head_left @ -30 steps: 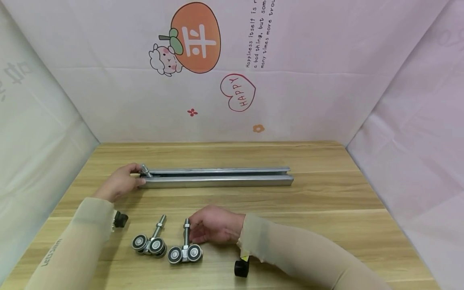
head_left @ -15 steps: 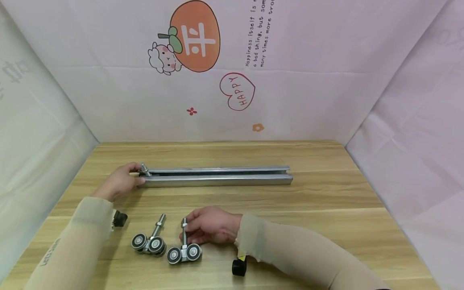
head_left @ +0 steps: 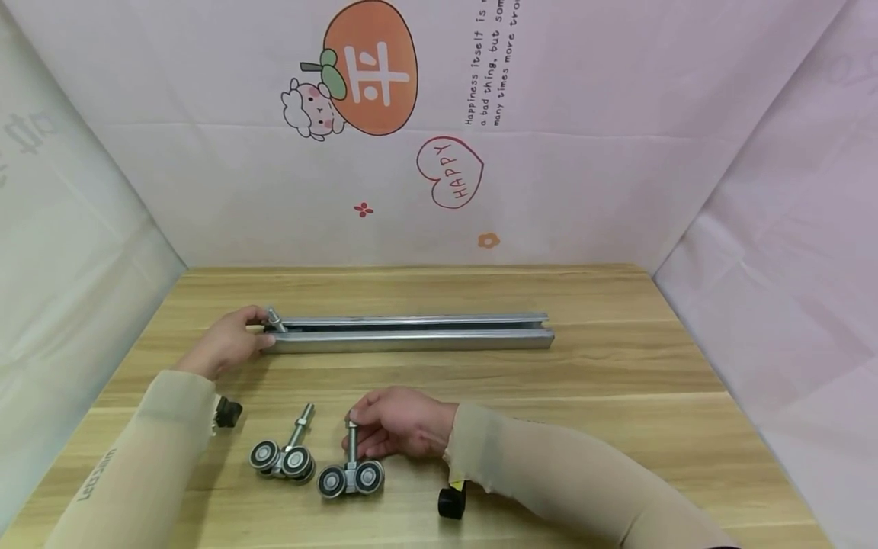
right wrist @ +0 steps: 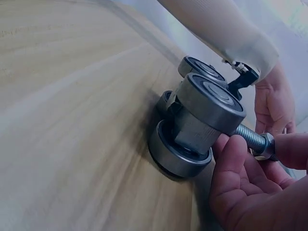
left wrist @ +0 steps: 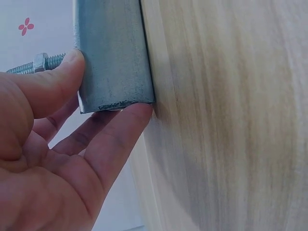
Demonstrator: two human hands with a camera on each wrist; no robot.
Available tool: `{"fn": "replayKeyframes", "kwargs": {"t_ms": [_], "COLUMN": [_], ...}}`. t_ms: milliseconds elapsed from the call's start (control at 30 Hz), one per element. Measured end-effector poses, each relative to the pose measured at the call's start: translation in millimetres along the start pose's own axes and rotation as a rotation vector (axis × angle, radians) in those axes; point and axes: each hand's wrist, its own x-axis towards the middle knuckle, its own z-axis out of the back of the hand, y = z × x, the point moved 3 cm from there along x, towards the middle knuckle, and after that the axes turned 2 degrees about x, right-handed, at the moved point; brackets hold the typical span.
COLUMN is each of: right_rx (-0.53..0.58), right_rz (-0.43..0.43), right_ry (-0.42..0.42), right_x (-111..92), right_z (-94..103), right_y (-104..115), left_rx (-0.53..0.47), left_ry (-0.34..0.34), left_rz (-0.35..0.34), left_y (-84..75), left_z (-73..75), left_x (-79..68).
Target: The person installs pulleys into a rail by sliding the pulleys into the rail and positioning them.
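Note:
A slotted metal track (head_left: 411, 341) lies across the table, a threaded bolt with a nut (head_left: 275, 319) standing up out of its left end. My left hand (head_left: 229, 343) grips that end; in the left wrist view the thumb lies on the track's side (left wrist: 113, 53) beside the bolt, with fingertips at its end face. Nearer me, my right hand (head_left: 405, 423) holds the bolt of a roller trolley (head_left: 350, 479), thumb or finger at its tip by the nut (right wrist: 263, 146). The trolley's ball-bearing wheels (right wrist: 211, 103) face me.
A second roller trolley (head_left: 281, 461) lies just left of the held one, its bolt slanting up to the right. Black wrist camera mounts (head_left: 451, 503) hang below both sleeves. A printed white cloth (head_left: 549, 191) stands behind the wooden table (head_left: 617, 427).
My right hand has moved from beside the trolley's bolt to its upper end, fingers now over the nut. The left hand and the track have stayed in place.

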Motion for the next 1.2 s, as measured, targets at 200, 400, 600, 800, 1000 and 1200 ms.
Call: {"fn": "replayKeyframes", "kwargs": {"t_ms": [200, 400, 600, 800, 1000, 1200], "right_rx": [0.008, 0.007, -0.013, -0.031, -0.104, -0.170], "right_rz": [0.003, 0.004, 0.008, 0.031, 0.101, 0.138], "right_ry": [-0.052, -0.089, -0.117, -0.132, -0.145, -0.160], "right_x": [1, 3, 3, -3, -9, -17], "right_z": [11.7, 24.9, 42.6, 59.0, 69.7, 71.9], "right_y": [4, 7, 11, 24, 39, 47], "left_rx": [-0.002, -0.010, -0.004, -0.009, -0.012, -0.012], "left_ry": [0.005, 0.014, 0.007, 0.003, 0.005, 0.004], "left_rz": [0.005, 0.025, 0.015, 0.008, 0.010, 0.010], "left_y": [-0.3, 2.0, 2.3, 0.9, 0.6, 0.6], "left_z": [-0.7, -3.4, -2.8, -1.0, -0.9, -0.8], "left_x": [0.3, 1.0, 1.6, 0.9, 1.1, 2.4]}}
